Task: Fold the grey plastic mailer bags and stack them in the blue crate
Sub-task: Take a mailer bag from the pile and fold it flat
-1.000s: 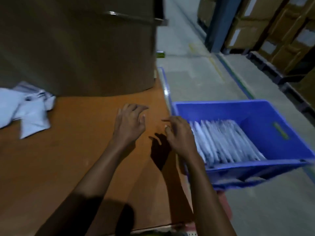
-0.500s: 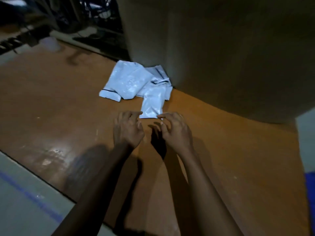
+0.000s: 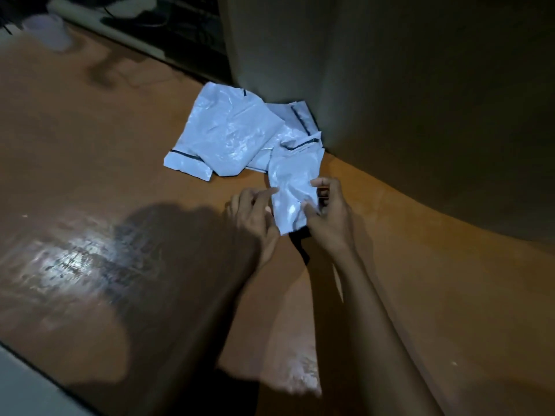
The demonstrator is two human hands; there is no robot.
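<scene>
A small pile of grey plastic mailer bags (image 3: 228, 136) lies on the brown table (image 3: 90, 145), against a big cardboard drum. The nearest grey mailer bag (image 3: 292, 178) is pulled out of the pile toward me, its near end raised off the table. My right hand (image 3: 329, 217) pinches its right edge between thumb and fingers. My left hand (image 3: 255, 217) touches its left edge with the fingertips; whether it pinches the plastic is not plain. The blue crate is out of view.
A tall cardboard drum (image 3: 405, 100) stands at the back right and fills that side. A pale plastic cup (image 3: 49, 33) sits at the table's far left corner. The table's near edge (image 3: 39, 373) runs diagonally at the lower left, with floor beyond.
My view swung left from the blue crate to the pile. Both hands reached the nearest mailer bag, took it by its edges and drew it toward me.
</scene>
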